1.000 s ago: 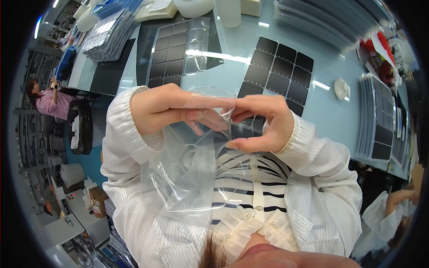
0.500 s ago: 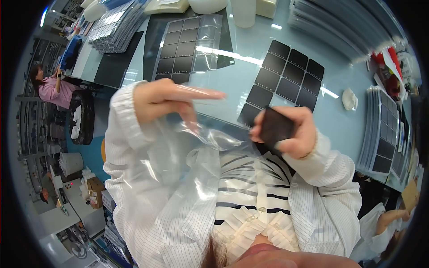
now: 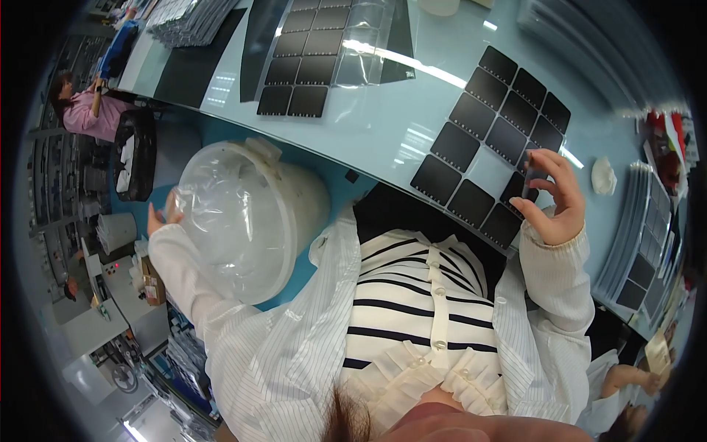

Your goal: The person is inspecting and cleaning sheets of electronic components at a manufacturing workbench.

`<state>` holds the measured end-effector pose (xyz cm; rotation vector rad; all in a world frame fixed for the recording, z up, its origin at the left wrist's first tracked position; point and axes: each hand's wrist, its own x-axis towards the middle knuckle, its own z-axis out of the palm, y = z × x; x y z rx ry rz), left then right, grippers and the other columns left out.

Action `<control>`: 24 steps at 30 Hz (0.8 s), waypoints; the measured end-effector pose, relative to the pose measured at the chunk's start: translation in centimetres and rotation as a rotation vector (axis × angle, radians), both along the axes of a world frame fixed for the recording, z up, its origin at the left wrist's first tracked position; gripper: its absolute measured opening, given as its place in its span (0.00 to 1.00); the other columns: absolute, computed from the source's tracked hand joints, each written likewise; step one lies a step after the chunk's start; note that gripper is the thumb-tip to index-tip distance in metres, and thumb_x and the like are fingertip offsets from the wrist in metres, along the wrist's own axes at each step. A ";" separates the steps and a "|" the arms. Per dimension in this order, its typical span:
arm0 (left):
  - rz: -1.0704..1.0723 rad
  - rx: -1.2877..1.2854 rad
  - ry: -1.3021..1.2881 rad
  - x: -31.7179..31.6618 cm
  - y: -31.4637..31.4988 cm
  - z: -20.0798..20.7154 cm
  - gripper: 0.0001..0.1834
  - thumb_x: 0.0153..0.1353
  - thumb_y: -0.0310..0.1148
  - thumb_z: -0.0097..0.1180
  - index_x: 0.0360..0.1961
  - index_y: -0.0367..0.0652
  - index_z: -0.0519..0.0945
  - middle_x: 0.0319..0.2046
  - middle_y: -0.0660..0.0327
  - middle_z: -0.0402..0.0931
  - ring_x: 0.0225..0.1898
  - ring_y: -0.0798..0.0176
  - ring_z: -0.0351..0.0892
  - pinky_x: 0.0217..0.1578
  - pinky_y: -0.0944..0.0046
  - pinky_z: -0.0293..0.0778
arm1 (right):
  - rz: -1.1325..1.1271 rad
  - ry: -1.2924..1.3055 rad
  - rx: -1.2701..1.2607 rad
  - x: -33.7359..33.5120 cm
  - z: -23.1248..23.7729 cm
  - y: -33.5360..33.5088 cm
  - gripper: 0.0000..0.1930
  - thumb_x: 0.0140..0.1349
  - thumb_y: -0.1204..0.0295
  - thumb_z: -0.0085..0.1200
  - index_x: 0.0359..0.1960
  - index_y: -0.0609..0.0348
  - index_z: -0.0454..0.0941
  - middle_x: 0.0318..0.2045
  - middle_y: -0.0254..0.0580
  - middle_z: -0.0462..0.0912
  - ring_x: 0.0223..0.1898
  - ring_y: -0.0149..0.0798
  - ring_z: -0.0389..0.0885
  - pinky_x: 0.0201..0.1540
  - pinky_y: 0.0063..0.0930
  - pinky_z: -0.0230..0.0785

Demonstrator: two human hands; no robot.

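Observation:
My right hand (image 3: 557,197) pinches a dark square panel (image 3: 527,177) by its edges, thumb on one side and fingers on the other. That panel is tilted nearly edge-on, just over a grid of similar dark panels (image 3: 455,145) on the glossy table. A gap in the grid near my hand shows bare table. On the left, my left hand (image 3: 165,215) is at the far-left rim of a white plastic bucket (image 3: 283,214). Its fingers are apart, against crumpled clear plastic film (image 3: 232,214) that lies in the bucket.
On the table (image 3: 368,140), a clear sheet with dark panels (image 3: 305,70) lies to the left. Stacks of trays (image 3: 635,236) stand at right, near a crumpled white piece (image 3: 604,177). A person in pink (image 3: 92,114) works at far left; another person's arm (image 3: 626,379) shows lower right.
My left hand has moved down and left with the clear film, to the bucket, which now shows. My right hand has moved right and up, bringing its panel over the grid.

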<state>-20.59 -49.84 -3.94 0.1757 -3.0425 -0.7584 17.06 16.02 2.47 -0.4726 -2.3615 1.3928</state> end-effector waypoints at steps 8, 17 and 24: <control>0.205 -0.397 0.084 0.5 -5.8 -3.1 0.50 0.33 0.49 0.74 0.59 0.44 0.65 0.56 0.48 0.65 0.58 0.50 0.64 0.56 0.58 0.62 | -0.017 -0.031 0.363 -0.3 -0.6 -1.4 0.31 0.37 0.74 0.67 0.49 0.63 0.72 0.43 0.45 0.73 0.42 0.37 0.73 0.35 0.22 0.69; -0.500 0.243 0.377 5.2 29.4 7.5 0.17 0.55 0.26 0.57 0.47 0.40 0.76 0.45 0.57 0.76 0.48 0.64 0.74 0.49 0.66 0.67 | 0.008 0.007 0.504 0.8 -0.6 -2.1 0.24 0.40 0.70 0.68 0.41 0.66 0.75 0.41 0.47 0.77 0.39 0.44 0.78 0.41 0.28 0.72; -1.326 0.386 0.261 14.9 48.6 6.3 0.15 0.50 0.20 0.56 0.42 0.35 0.77 0.44 0.52 0.75 0.47 0.51 0.74 0.48 0.62 0.69 | -0.043 0.009 0.709 0.3 -2.7 -2.3 0.17 0.40 0.67 0.66 0.31 0.66 0.79 0.37 0.47 0.80 0.42 0.47 0.76 0.41 0.31 0.73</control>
